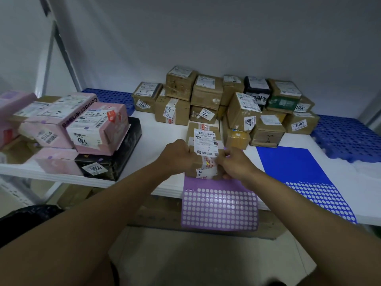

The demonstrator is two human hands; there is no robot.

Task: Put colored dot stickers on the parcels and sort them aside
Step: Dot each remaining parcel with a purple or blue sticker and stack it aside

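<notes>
A brown cardboard parcel [204, 141] with a white label marked "1-2" lies on the white shelf [156, 137] in front of me. My left hand [177, 155] grips its left side. My right hand [235, 164] pinches a purple dot sticker [226, 150] at the parcel's right edge. A purple sticker sheet [219, 207] with most dots gone hangs over the shelf's front edge, just below the parcel. A blue sticker sheet [296, 166] lies to the right.
A stack of brown parcels [226, 104] fills the back of the shelf. Pink and black boxes [82, 129] with purple dots are piled at the left. Blue perforated mats [348, 137] lie at the right and back left.
</notes>
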